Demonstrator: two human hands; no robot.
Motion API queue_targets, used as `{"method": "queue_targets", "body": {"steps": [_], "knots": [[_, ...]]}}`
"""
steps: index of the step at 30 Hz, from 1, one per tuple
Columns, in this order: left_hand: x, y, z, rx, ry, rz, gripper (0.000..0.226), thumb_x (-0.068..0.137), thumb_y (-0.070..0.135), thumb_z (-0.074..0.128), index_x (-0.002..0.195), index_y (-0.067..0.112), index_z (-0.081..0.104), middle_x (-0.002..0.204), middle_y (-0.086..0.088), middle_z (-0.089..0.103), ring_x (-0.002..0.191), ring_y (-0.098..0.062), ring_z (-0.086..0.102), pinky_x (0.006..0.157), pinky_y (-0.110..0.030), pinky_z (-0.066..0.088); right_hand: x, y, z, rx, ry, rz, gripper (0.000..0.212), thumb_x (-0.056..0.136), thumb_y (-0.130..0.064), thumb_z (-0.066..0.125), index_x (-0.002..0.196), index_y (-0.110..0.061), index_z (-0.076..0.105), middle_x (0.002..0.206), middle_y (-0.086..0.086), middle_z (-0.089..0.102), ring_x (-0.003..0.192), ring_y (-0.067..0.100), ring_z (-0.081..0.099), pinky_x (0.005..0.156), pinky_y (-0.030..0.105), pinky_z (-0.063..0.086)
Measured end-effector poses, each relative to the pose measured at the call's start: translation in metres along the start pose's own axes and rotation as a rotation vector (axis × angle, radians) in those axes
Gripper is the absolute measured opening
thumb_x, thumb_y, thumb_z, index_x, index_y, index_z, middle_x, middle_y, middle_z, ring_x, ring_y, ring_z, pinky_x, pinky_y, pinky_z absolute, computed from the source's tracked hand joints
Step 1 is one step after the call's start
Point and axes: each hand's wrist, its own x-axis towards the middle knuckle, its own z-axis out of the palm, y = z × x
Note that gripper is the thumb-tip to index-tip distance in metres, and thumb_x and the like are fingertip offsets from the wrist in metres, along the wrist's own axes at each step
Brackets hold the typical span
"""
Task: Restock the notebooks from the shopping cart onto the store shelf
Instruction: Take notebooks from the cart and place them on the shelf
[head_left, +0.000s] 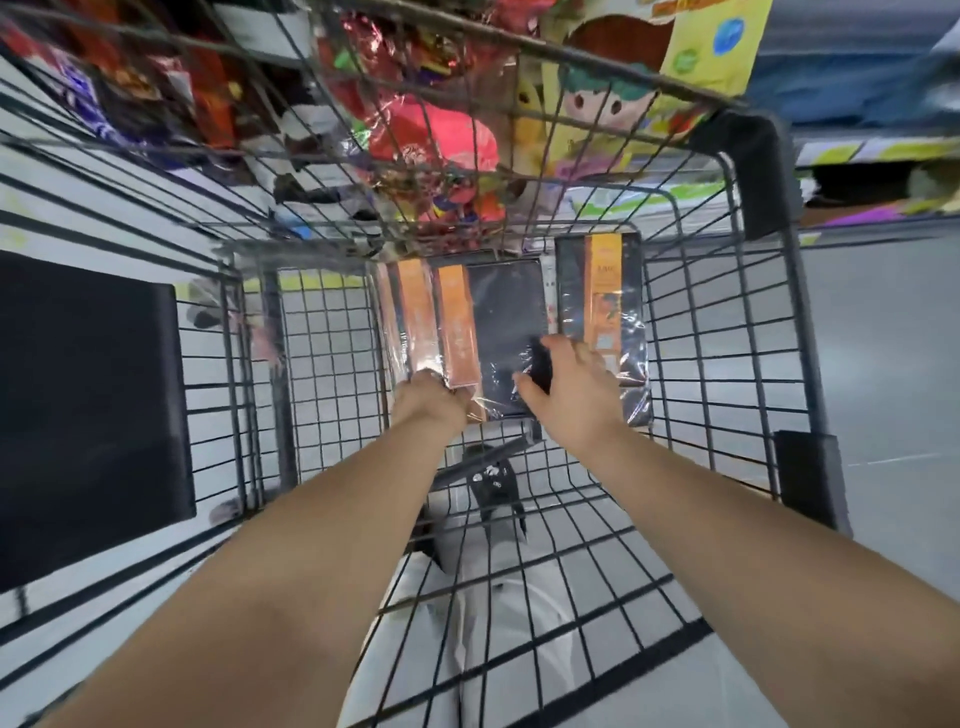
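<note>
At the far end of the cart (753, 171), the left hand (428, 397) curls its fingers round the near edge of the wrapped notebooks (462, 322). The right hand (563, 387) grips their right side. The slick plastic could let the stack slide apart once lifted.

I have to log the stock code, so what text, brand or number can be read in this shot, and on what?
Nothing reads for certain.
Left notebook: white edge lettering, blurred.
Middle notebook: orange band print blurred.
Right notebook: orange band heading and code square blurred.
Yellow cartoon package: sticker print too small, top lettering cut off.
</note>
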Motion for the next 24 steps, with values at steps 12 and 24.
{"method": "queue_targets", "body": {"steps": [12, 24], "knots": [[-0.018, -0.019, -0.026, -0.423, 0.008, 0.126, 0.051, 0.089, 0.053, 0.054, 0.121, 0.014, 0.053, 0.1, -0.001, 0.057, 0.097, -0.024, 0.059, 0.084, -0.03, 0.045, 0.01, -0.018, 0.014, 0.282, -0.142, 0.025, 0.047, 0.093, -0.012, 0.044, 0.139, -0.019, 0.04, 0.129, 0.013, 0.059, 0.104, 0.033, 0.06, 0.093, 0.047, 0.048], [-0.019, -0.098, -0.115, -0.492, 0.385, 0.168, 0.026, 0.092, 0.043, 0.053, 0.09, 0.018, 0.059, 0.097, -0.007, 0.066, 0.087, -0.029, 0.062, 0.073, -0.031, 0.046, 0.024, -0.08, 0.049, 0.098, -0.071, 0.268, 0.067, 0.086, -0.045, 0.059, 0.136, -0.007, 0.033, 0.143, 0.019, 0.038, 0.129, 0.038, 0.039, 0.102, 0.047, 0.039]]}}
